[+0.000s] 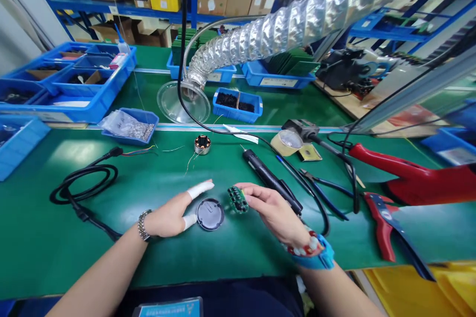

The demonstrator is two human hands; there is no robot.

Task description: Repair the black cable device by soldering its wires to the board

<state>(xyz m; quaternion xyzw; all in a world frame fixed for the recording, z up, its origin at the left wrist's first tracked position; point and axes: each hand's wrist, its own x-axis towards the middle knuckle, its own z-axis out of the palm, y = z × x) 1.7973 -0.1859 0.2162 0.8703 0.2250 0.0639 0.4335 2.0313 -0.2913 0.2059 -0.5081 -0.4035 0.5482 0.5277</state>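
A green counter [167,270] spreads beneath everything, and over its far half slants a ribbed foil duct [290,22] ending in a clear round hood [171,101]. At the far left sits a big blue divided tray [111,90] with small parts in its compartments; at the right edge lies a large red-handled tool [439,183]. Two smaller blue bins stand near the middle rail: a parts bin [130,139] with a plastic bag and small metal pieces, and another bin [236,113] of black parts.

A black cable [84,214] lies looped at the left, its colored wire ends pointing toward the center. On the right, a red-handled cutter [383,215] rests beyond a pair of blue-handled pliers [329,203], and a black pen-shaped driver [269,176] lies just behind the right hand.

The left hand [171,215] grips nothing — thumb and forefinger, both in white covers, are spread wide beside a round gray cap [210,214] on the counter; whether the thumb actually touches its rim I cannot tell. The right hand [275,208] pinches a small green circuit board [238,199] between thumb and fingers — raised and tilted, right of the cap. Farther back sits a little copper-wound ring [203,144], thin wires trailing from it
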